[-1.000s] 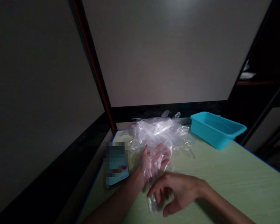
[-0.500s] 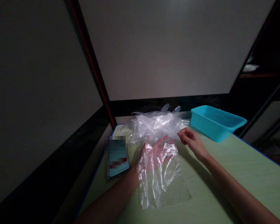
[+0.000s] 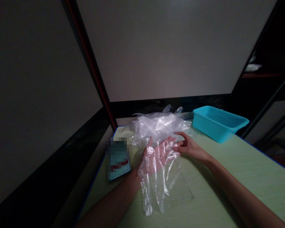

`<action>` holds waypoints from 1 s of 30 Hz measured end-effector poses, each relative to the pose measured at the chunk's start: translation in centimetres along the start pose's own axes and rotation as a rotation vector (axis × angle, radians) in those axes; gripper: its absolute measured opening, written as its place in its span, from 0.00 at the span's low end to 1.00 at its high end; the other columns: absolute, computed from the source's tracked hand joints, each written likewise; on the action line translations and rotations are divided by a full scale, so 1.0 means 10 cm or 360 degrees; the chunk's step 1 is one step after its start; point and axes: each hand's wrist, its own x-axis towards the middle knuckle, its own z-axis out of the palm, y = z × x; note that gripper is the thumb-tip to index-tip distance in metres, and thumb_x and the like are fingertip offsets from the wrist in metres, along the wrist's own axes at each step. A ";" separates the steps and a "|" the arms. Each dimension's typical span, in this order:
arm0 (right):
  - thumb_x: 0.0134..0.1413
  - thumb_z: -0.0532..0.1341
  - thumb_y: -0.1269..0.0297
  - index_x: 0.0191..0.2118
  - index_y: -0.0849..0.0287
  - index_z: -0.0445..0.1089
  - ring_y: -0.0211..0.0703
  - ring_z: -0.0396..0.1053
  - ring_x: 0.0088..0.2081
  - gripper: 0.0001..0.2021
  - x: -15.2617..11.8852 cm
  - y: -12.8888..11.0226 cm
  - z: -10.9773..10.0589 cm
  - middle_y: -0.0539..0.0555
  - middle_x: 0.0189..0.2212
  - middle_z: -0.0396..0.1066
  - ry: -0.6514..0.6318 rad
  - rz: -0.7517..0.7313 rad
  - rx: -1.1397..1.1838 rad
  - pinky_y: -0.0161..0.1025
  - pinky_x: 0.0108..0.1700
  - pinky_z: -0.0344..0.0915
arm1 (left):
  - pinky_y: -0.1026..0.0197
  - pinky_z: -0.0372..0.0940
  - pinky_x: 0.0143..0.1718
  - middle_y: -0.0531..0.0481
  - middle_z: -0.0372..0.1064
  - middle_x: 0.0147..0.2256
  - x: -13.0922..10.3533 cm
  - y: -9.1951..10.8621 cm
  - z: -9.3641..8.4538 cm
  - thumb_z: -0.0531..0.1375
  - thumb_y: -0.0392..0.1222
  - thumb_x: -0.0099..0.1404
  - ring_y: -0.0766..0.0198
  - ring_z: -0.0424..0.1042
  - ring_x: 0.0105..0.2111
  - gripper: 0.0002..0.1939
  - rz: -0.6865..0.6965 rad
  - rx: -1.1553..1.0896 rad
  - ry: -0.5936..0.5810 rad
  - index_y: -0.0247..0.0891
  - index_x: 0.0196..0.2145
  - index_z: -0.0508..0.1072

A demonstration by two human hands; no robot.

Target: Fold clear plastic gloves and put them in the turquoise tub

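Observation:
A clear disposable plastic glove [image 3: 156,190] is draped over my left hand [image 3: 159,156], its finger parts hanging toward me above the table. Beneath the film, my left hand lies palm up with its fingers spread. At the right edge of the glove is my right hand [image 3: 186,145]. Its index finger stretches out apart from the thumb, and the thumb appears to touch the film near my left fingertips. Just behind both hands lies a crumpled pile of clear plastic gloves [image 3: 156,122], a few finger shapes sticking up at its back.
A turquoise plastic basin [image 3: 219,125] stands at the back right of the pale green table [image 3: 228,171]. On the left lies a phone-like device [image 3: 120,161], its screen blurred out. Light wall panels [image 3: 168,50] with dark frames rise behind and on the left.
My right hand has moved left to the glove's edge, and its fingers have spread from a loose curl. My left hand stays under the glove. The view has shifted slightly.

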 end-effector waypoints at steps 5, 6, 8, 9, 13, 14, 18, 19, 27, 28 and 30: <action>0.35 0.68 0.67 0.55 0.61 0.50 0.33 0.64 0.20 0.40 -0.04 -0.03 -0.09 0.40 0.18 0.66 -0.0141 0.0037 0.0047 0.33 0.25 0.60 | 0.51 0.58 0.50 0.45 0.69 0.47 0.00 0.01 0.00 0.36 0.59 0.68 0.52 0.64 0.51 0.32 0.0020 -0.0014 -0.0017 0.36 0.44 0.72; 0.35 0.68 0.69 0.55 0.61 0.50 0.32 0.64 0.21 0.40 -0.05 -0.04 -0.11 0.40 0.19 0.66 -0.0165 0.0041 0.0056 0.32 0.26 0.61 | 0.50 0.58 0.50 0.45 0.69 0.47 0.00 0.01 -0.01 0.37 0.59 0.68 0.51 0.64 0.51 0.32 0.0029 -0.0013 -0.0018 0.36 0.44 0.72; 0.36 0.68 0.71 0.56 0.60 0.51 0.32 0.64 0.21 0.39 -0.06 -0.05 -0.15 0.40 0.19 0.67 -0.0211 0.0044 0.0071 0.32 0.27 0.62 | 0.50 0.58 0.49 0.44 0.69 0.47 0.02 0.01 -0.03 0.38 0.59 0.68 0.50 0.64 0.51 0.31 0.0043 -0.0008 -0.0017 0.34 0.45 0.71; 0.36 0.68 0.71 0.56 0.60 0.52 0.31 0.64 0.22 0.38 -0.06 -0.04 -0.16 0.40 0.19 0.66 -0.0233 0.0044 0.0078 0.32 0.27 0.62 | 0.51 0.59 0.49 0.43 0.69 0.47 0.03 0.01 -0.05 0.39 0.60 0.67 0.50 0.64 0.51 0.31 0.0045 -0.0004 -0.0016 0.34 0.46 0.70; 0.34 0.69 0.71 0.52 0.58 0.58 0.31 0.64 0.22 0.35 -0.03 0.04 -0.22 0.41 0.20 0.66 -0.0333 0.0059 0.0114 0.32 0.27 0.63 | 0.53 0.60 0.48 0.41 0.68 0.47 0.06 0.01 -0.10 0.47 0.61 0.64 0.52 0.65 0.50 0.29 0.0031 0.0028 -0.0026 0.33 0.46 0.69; 0.33 0.70 0.71 0.51 0.58 0.59 0.32 0.65 0.22 0.34 -0.01 0.07 -0.22 0.42 0.21 0.67 -0.0358 0.0064 0.0124 0.33 0.28 0.64 | 0.53 0.60 0.48 0.41 0.69 0.47 0.06 0.01 -0.10 0.48 0.61 0.63 0.51 0.65 0.51 0.28 0.0030 0.0039 -0.0033 0.34 0.45 0.70; 0.33 0.70 0.69 0.48 0.55 0.63 0.36 0.69 0.30 0.31 0.01 0.12 -0.21 0.47 0.31 0.71 -0.0413 0.0034 0.0151 0.36 0.33 0.66 | 0.52 0.60 0.49 0.43 0.70 0.45 0.05 -0.01 -0.08 0.47 0.61 0.64 0.50 0.64 0.51 0.28 0.0040 0.0069 -0.0077 0.35 0.45 0.70; 0.33 0.70 0.69 0.48 0.55 0.63 0.37 0.69 0.32 0.30 0.01 0.11 -0.20 0.48 0.34 0.71 -0.0420 0.0016 0.0151 0.36 0.35 0.66 | 0.52 0.59 0.49 0.42 0.69 0.46 0.05 -0.01 -0.07 0.47 0.61 0.64 0.50 0.64 0.50 0.28 0.0043 0.0075 -0.0089 0.35 0.45 0.70; 0.40 0.68 0.63 0.40 0.60 0.68 0.41 0.68 0.37 0.18 -0.03 0.01 -0.16 0.52 0.36 0.71 -0.0521 -0.0044 -0.0005 0.40 0.41 0.63 | 0.50 0.66 0.41 0.45 0.63 0.48 0.08 -0.05 -0.12 0.56 0.43 0.66 0.57 0.68 0.42 0.15 0.0062 0.0156 -0.0091 0.36 0.49 0.65; 0.41 0.67 0.62 0.39 0.61 0.69 0.41 0.68 0.35 0.17 -0.03 0.01 -0.17 0.51 0.34 0.71 -0.0537 -0.0042 -0.0041 0.40 0.40 0.63 | 0.50 0.66 0.41 0.45 0.64 0.48 0.09 -0.06 -0.13 0.56 0.43 0.66 0.57 0.68 0.42 0.15 0.0073 0.0167 -0.0083 0.36 0.49 0.65; 0.42 0.66 0.58 0.35 0.62 0.69 0.40 0.66 0.32 0.15 -0.02 0.00 -0.20 0.51 0.31 0.70 -0.0595 -0.0020 -0.0125 0.40 0.37 0.62 | 0.50 0.66 0.41 0.45 0.64 0.47 0.11 -0.06 -0.16 0.56 0.43 0.66 0.57 0.68 0.42 0.15 0.0090 0.0185 -0.0064 0.36 0.49 0.65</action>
